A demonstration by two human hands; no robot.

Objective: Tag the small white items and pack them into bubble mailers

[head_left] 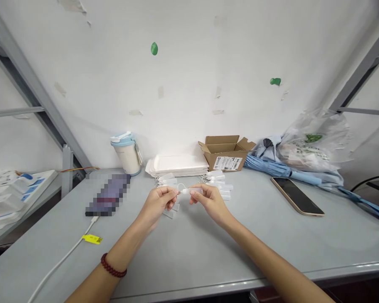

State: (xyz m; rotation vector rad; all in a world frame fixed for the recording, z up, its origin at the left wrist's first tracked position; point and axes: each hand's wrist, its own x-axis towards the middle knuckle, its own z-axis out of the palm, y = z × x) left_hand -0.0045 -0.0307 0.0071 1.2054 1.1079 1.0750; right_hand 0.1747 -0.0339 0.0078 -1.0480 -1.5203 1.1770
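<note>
Between my hands is a small translucent plastic tube (187,191) with a whitish narrow end and a thin white cord loop (182,185). My right hand (214,203) pinches the tube's body between thumb and fingers. The fingertips of my left hand (156,205) are pinched together at the narrow end, on the cord; the exact contact is too small to make out. Behind and below my left hand lie several clear tags or tubes (169,214) with cords, partly hidden. More translucent tubes (225,187) lie in a bunch just behind my right hand.
At the back stand a stack of white trays or envelopes (180,164), an open cardboard box (227,162) and a blue-lidded cup (126,155). A folded blue umbrella (268,166), plastic bag (316,143) and phone (297,198) lie right. Left are a blurred-out device (109,195) and white cable (63,259).
</note>
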